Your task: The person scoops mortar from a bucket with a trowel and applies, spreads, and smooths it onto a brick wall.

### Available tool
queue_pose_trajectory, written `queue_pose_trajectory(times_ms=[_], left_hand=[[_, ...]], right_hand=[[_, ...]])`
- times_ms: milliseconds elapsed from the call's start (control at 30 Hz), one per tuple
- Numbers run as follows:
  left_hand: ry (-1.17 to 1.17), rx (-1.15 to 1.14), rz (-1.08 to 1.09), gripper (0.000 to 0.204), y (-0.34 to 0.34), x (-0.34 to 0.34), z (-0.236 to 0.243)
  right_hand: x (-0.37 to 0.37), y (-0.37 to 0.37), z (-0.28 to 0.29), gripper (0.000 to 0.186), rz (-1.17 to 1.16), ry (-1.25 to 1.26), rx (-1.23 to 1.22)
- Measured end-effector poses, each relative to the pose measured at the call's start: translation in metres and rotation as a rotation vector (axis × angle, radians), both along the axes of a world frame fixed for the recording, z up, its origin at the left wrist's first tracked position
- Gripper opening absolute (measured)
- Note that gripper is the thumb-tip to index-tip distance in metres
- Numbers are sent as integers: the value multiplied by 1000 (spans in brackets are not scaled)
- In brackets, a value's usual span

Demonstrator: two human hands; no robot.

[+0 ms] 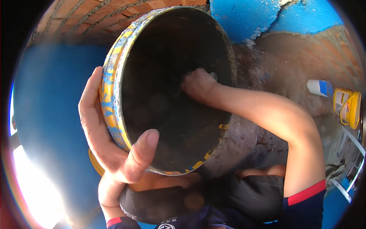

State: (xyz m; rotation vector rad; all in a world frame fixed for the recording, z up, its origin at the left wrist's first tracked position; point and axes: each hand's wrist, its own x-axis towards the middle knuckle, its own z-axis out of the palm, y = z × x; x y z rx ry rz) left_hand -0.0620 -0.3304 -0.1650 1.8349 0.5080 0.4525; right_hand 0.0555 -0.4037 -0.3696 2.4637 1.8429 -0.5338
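Note:
A large bucket [173,45] with a dark grey inside and a rim spattered yellow, blue and white is tilted toward me in the upper middle. My left hand [105,137] grips its left side, with fingers along the outside and the thumb over the lower rim. My right hand [200,84] reaches inside the bucket, its fingers curled near the far inner surface. A small pale thing shows beside the knuckles, too unclear to name; the fingertips are hidden. Below the bucket are my legs in dark shorts.
A blue wall [53,103] is at left, with bright light below it. Brickwork [76,19] and broken blue plaster [240,17] are at the top. On the dusty floor [267,68] at right are a white container [316,87], a yellow bucket [345,107] and a metal frame [356,145].

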Motion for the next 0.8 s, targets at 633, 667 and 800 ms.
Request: queue_pose_trajectory(times_ms=[633, 667, 800], left_hand=[[32, 94, -77, 103, 25, -19, 13], [24, 92, -81, 104, 26, -19, 7], [-5, -17, -22, 108, 12, -15, 11]], right_hand=[[28, -51, 63, 34, -277, 480, 201], [30, -69, 66, 36, -318, 461, 192], [29, -122, 79, 36, -390, 427, 191]])
